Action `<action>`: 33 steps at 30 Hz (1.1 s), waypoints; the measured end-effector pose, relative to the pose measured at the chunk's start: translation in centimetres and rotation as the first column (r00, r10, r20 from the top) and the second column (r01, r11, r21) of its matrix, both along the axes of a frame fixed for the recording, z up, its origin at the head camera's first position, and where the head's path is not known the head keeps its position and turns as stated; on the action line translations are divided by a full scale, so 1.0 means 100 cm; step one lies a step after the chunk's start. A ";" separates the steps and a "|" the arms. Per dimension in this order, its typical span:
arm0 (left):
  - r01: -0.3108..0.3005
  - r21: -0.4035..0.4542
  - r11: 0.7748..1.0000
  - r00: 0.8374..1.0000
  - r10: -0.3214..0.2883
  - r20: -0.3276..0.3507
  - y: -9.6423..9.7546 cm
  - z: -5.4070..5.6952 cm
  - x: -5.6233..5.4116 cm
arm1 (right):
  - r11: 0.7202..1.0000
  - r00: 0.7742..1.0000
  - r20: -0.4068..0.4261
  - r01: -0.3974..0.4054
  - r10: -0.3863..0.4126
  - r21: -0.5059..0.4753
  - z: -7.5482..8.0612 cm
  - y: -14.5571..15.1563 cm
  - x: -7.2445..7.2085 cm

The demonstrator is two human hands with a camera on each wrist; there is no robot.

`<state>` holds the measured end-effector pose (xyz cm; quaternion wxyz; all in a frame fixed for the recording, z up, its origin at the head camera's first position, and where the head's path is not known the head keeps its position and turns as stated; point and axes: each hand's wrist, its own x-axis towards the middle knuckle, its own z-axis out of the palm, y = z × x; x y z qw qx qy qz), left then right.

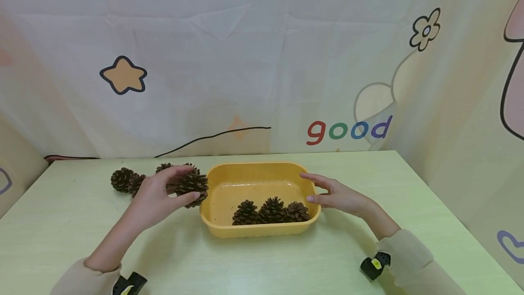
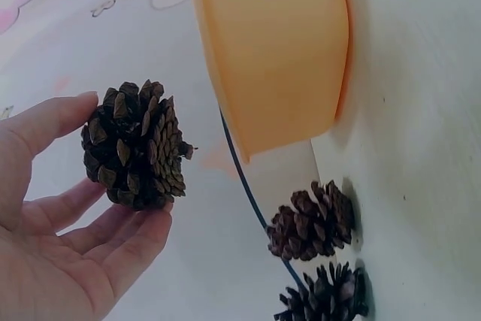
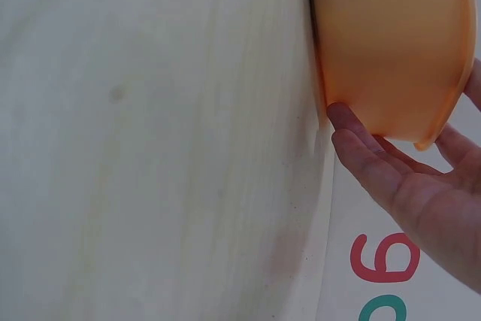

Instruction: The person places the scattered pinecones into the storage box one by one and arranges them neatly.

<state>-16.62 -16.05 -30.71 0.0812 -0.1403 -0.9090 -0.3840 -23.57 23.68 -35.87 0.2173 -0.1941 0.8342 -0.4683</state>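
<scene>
My left hand (image 1: 157, 197) grips a brown pine cone (image 1: 191, 186) between thumb and fingers, raised beside the left end of a yellow plastic tub (image 1: 262, 230). In the left wrist view, the held pine cone (image 2: 131, 148) has its flat, stemmed base turned toward the tub (image 2: 274, 50). At the tub's right end, my right hand (image 1: 337, 195) holds the rim, thumb over the edge; in the right wrist view its fingers (image 3: 368, 159) lie along the outer wall. Three pine cones, one in the middle (image 1: 272, 211), sit in a row along the tub's near side.
More pine cones (image 1: 121, 180) lie on the pale green table (image 1: 254, 263) at the back left, partly hidden behind the left hand. A printed curtain (image 1: 262, 72) hangs right behind the table's far edge. Each wrist wears a small black camera (image 1: 374, 265).
</scene>
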 end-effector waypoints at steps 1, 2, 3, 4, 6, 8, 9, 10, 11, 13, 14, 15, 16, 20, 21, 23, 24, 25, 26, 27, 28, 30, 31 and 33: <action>0.006 0.004 1.000 1.000 -0.006 -0.002 0.002 -0.001 0.000 | 1.000 1.000 -0.001 0.000 0.000 0.001 0.000 0.000 0.000; 0.012 0.009 1.000 1.000 -0.012 -0.005 0.003 -0.002 -0.001 | 1.000 1.000 -0.002 0.000 0.000 0.003 0.000 0.000 0.000; 0.018 0.013 1.000 1.000 -0.018 -0.006 0.005 -0.003 -0.001 | 1.000 1.000 -0.003 0.000 0.000 0.004 0.000 0.000 0.000; 0.023 0.014 1.000 1.000 -0.023 -0.009 0.007 -0.005 -0.001 | 1.000 1.000 -0.003 0.000 0.000 0.004 0.000 0.000 0.000; 0.038 0.023 0.999 0.999 -0.038 -0.013 0.011 -0.007 -0.002 | 1.000 1.000 -0.005 -0.001 0.001 0.006 0.000 0.000 0.000; 0.050 0.022 0.998 0.999 -0.050 -0.020 0.014 -0.010 -0.003 | 1.000 1.000 -0.007 0.000 0.000 0.007 0.000 0.000 0.000; 0.055 0.018 0.998 0.998 -0.054 -0.026 0.016 -0.011 -0.003 | 1.000 1.000 -0.008 0.000 0.000 0.008 -0.001 0.000 0.000; 0.060 0.020 0.998 0.998 -0.059 -0.027 0.018 -0.012 -0.004 | 1.000 1.000 -0.007 0.000 0.000 0.007 -0.001 0.000 0.000; 0.066 0.025 0.998 0.998 -0.065 -0.027 0.020 -0.013 -0.005 | 1.000 1.000 -0.007 0.000 0.000 0.006 -0.001 0.000 0.000; 0.073 0.034 0.997 0.997 -0.072 -0.026 0.023 -0.015 -0.006 | 1.000 1.000 -0.007 0.002 -0.002 0.006 -0.001 0.000 0.000; 0.078 0.044 0.996 0.997 -0.077 -0.024 0.025 -0.016 -0.007 | 1.000 1.000 -0.007 0.003 -0.003 0.006 -0.001 0.000 0.000; 0.083 0.055 0.995 0.996 -0.082 -0.020 0.026 -0.017 -0.007 | 1.000 1.000 -0.006 0.004 -0.004 0.006 -0.001 0.000 -0.001; 0.091 0.066 0.994 0.996 -0.090 -0.018 0.028 -0.018 -0.008 | 1.000 1.000 -0.005 0.005 -0.005 0.005 -0.002 0.000 -0.001; 0.101 0.074 0.992 0.995 -0.100 -0.020 0.032 -0.020 -0.008 | 1.000 1.000 -0.001 0.008 -0.008 0.004 -0.001 -0.001 0.000; 0.104 0.072 0.992 0.994 -0.103 -0.022 0.033 -0.021 -0.008 | 1.000 1.000 0.000 0.008 -0.008 0.005 -0.001 -0.001 0.000; 0.103 0.060 0.993 0.994 -0.102 -0.026 0.034 -0.022 -0.007 | 1.000 1.000 -0.002 0.010 -0.010 0.008 -0.001 -0.001 0.000; 0.102 0.056 0.993 0.995 -0.101 -0.027 0.035 -0.023 -0.007 | 1.000 1.000 -0.002 0.011 -0.011 0.009 -0.001 -0.001 0.000; 0.104 0.053 0.993 0.994 -0.103 -0.028 0.035 -0.024 -0.007 | 1.000 1.000 -0.002 0.011 -0.011 0.010 -0.001 -0.001 0.000; 0.103 0.044 0.994 0.994 -0.101 -0.031 0.036 -0.024 -0.007 | 1.000 1.000 -0.003 0.011 -0.011 0.012 -0.001 -0.001 0.000; 0.102 0.038 0.994 0.994 -0.101 -0.033 0.036 -0.025 -0.007 | 1.000 1.000 -0.002 0.012 -0.012 0.012 -0.001 -0.001 0.000; 0.098 0.030 0.995 0.995 -0.097 -0.033 0.036 -0.026 -0.007 | 1.000 1.000 -0.002 0.012 -0.012 0.013 -0.001 -0.001 0.000; 0.090 0.018 0.996 0.996 -0.089 -0.030 0.036 -0.027 -0.008 | 1.000 1.000 -0.002 0.011 -0.011 0.011 0.000 -0.001 0.000; 0.087 0.013 0.996 0.996 -0.087 -0.027 0.036 -0.028 -0.008 | 1.000 1.000 -0.002 0.012 -0.012 0.011 0.000 0.000 0.000; 0.082 0.005 0.997 0.996 -0.082 -0.023 0.036 -0.030 -0.009 | 1.000 1.000 -0.004 0.011 -0.010 0.011 0.000 0.000 0.000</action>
